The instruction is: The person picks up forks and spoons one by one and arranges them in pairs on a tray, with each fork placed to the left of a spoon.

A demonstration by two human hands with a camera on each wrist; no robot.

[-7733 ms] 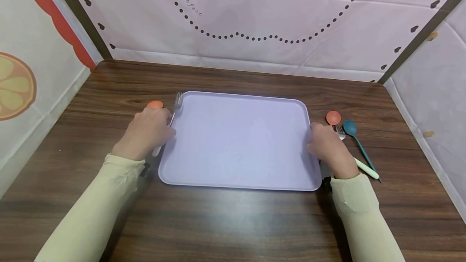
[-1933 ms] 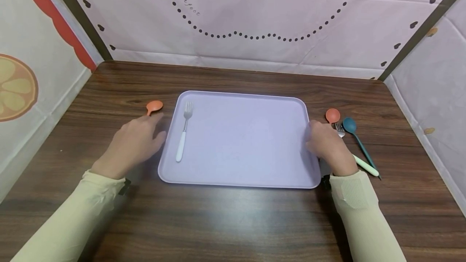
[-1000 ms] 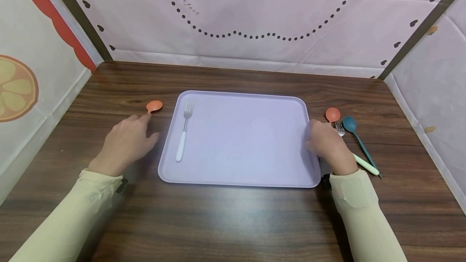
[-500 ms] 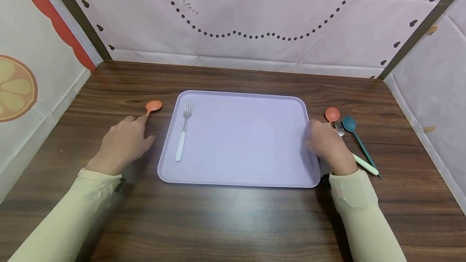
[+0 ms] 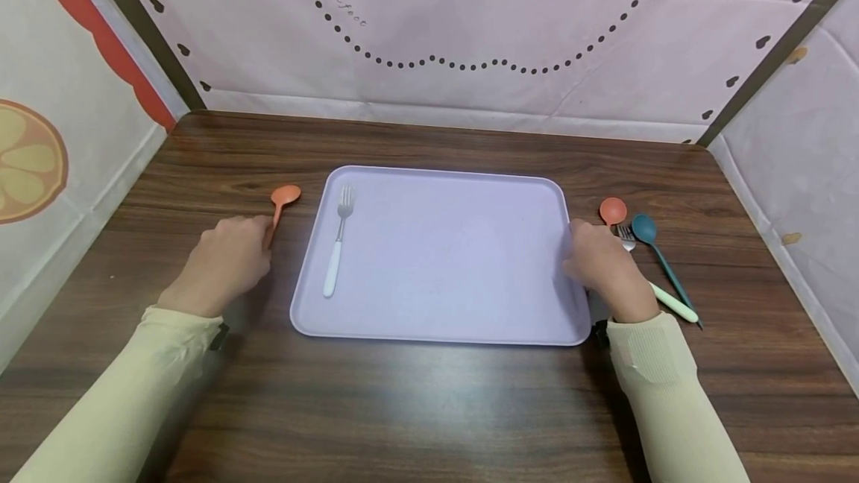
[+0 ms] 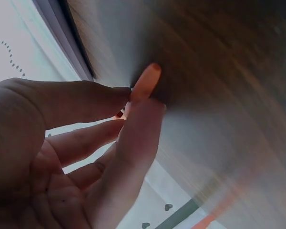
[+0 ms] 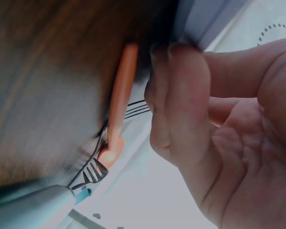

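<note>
In the head view my left hand (image 5: 221, 263) is left of the lilac tray (image 5: 439, 259), thumb and index finger pinching the handle of an orange spoon (image 5: 285, 195). The left wrist view shows the handle end (image 6: 148, 78) sticking out past those fingertips, close to the tabletop. Inside the tray, along its left side, lies a silver fork (image 5: 333, 263) with a white handle. My right hand (image 5: 604, 263) grips the tray's right edge with curled fingers; the right wrist view has its fingertips right at the rim, with fork tines (image 7: 137, 110) partly hidden behind them.
Right of the tray lie a red-orange spoon (image 5: 613, 211), a small fork (image 5: 625, 237), a teal spoon (image 5: 645, 228) and a pale green handle (image 5: 674, 304). They sit on a dark wood table (image 5: 429, 408). A printed cloth wall (image 5: 436, 28) stands behind it.
The white-handled fork went from the left hand at the tray's edge to inside the tray. Then the left hand moved left and closed thumb and finger on the orange spoon. The right hand stayed.
</note>
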